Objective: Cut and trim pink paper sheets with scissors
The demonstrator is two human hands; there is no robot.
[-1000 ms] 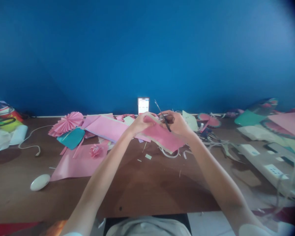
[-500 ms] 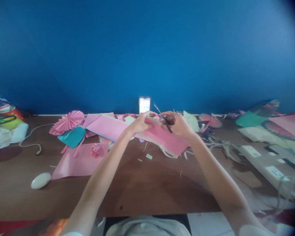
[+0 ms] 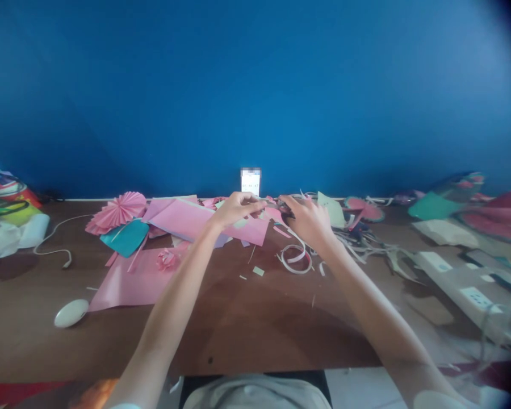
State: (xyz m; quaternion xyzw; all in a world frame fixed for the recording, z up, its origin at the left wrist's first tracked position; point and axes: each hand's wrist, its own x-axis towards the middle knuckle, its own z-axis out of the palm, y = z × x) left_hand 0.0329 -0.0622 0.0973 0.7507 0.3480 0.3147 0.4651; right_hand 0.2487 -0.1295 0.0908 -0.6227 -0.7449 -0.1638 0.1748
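My left hand (image 3: 239, 209) is at the far middle of the table, its fingers pinched near a small piece of pink paper; what lies between them is too small to make out. Just to its right, my right hand (image 3: 307, 215) is closed around dark-handled scissors (image 3: 286, 210), largely hidden by the fingers. Beneath and left of my left hand lies a long pink sheet (image 3: 187, 218). A curled pale paper strip (image 3: 298, 264) rests on the table below my right hand.
A pink pleated fan (image 3: 121, 210), a teal piece (image 3: 125, 237) and a pink sheet (image 3: 128, 284) lie left. A white oval object (image 3: 71, 313) is nearer. A lit phone (image 3: 251, 182) stands against the blue wall. At right are paper strips and a power strip (image 3: 460, 287).
The wide pink strip that lay across and below both hands is gone from there, uncovering the curled strip. My left hand has shifted slightly left. The scissors' blades no longer point up.
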